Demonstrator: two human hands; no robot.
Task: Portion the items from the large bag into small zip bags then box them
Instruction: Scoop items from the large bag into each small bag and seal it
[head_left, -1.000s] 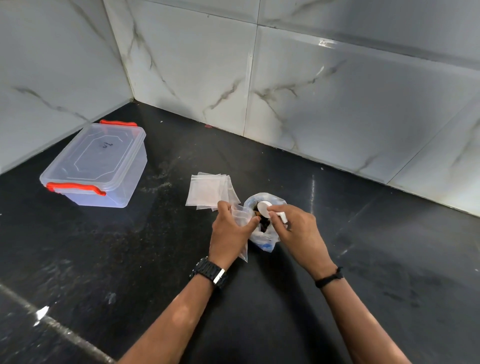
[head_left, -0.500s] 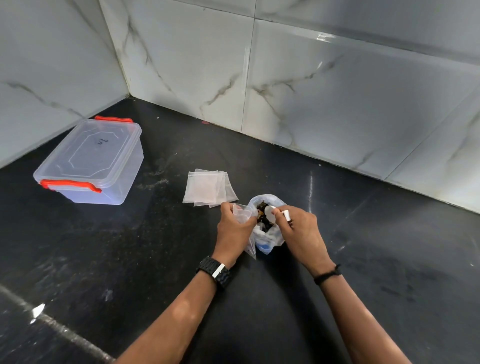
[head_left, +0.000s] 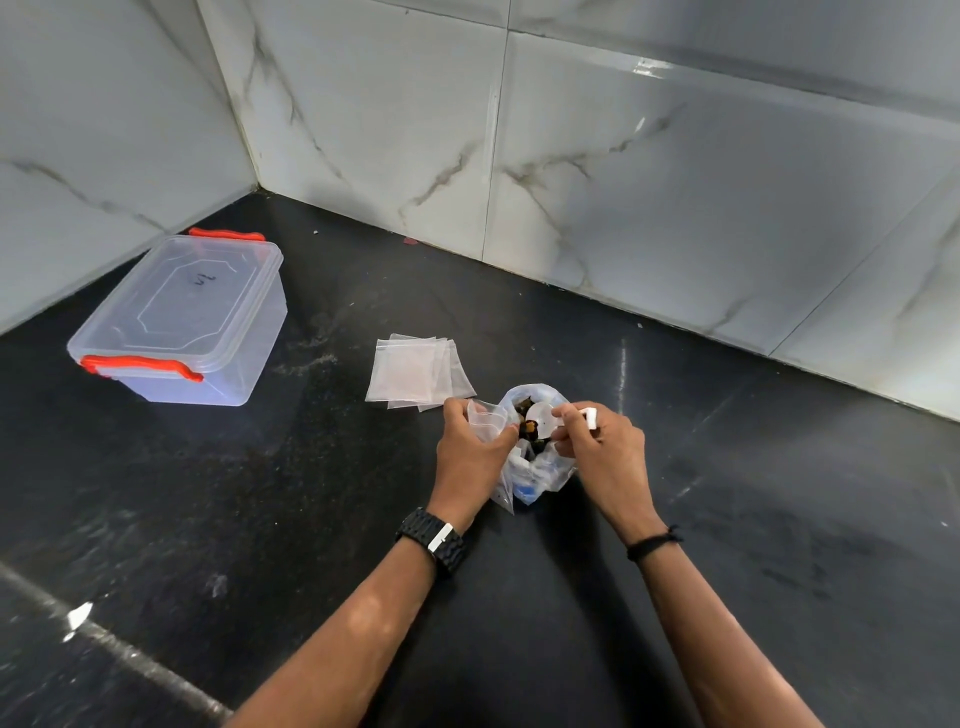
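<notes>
Right hand (head_left: 605, 447) has lifted the white plastic scoop (head_left: 545, 418) of dark pieces toward the small clear zip bag (head_left: 485, 423) gripped by left hand (head_left: 467, 452); first portion imminent.

A home kitchen corner: black stone counter (head_left: 218, 519), marble-look wall tiles (head_left: 649, 182).

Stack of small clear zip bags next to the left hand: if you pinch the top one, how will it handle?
The stack of small clear zip bags looks like thin film, so one would probably droop when pinched. They lie flat and fanned on the black countertop, so they are likely very light and may slide or lift together. The smooth plastic looks slippery; the top sheet may be hard to separate.
</notes>
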